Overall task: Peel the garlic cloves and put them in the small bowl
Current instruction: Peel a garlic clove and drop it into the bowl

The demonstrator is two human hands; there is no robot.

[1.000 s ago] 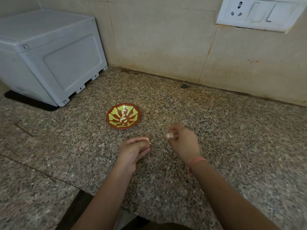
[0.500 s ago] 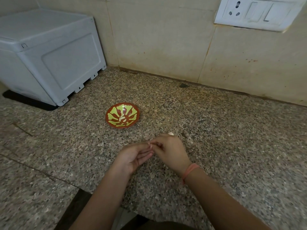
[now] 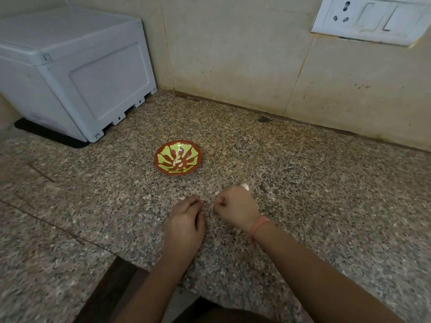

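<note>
The small red bowl with a green leaf pattern point(image 3: 163, 150) sits on the granite counter, and a few pale peeled cloves point(image 3: 178, 162) lie in its middle. In front of it, my right hand point(image 3: 235, 209) is curled into a fist around a garlic clove point(image 3: 245, 186), whose pale tip shows at the far side of the fist. My left hand point(image 3: 186, 222) lies palm down just left of the right hand, a small gap apart, fingers bent onto the counter. Its fingertips are hidden, so any peel between them cannot be seen.
A grey plastic box point(image 3: 77, 66) on a dark mat stands at the back left against the tiled wall. A white socket and switch plate point(image 3: 368, 19) is on the wall at upper right. The counter's front edge point(image 3: 140, 264) runs just under my forearms.
My hands, joined over the clove half a second ago, have drawn apart. The left hand has turned palm down onto the counter while the right keeps the clove.
</note>
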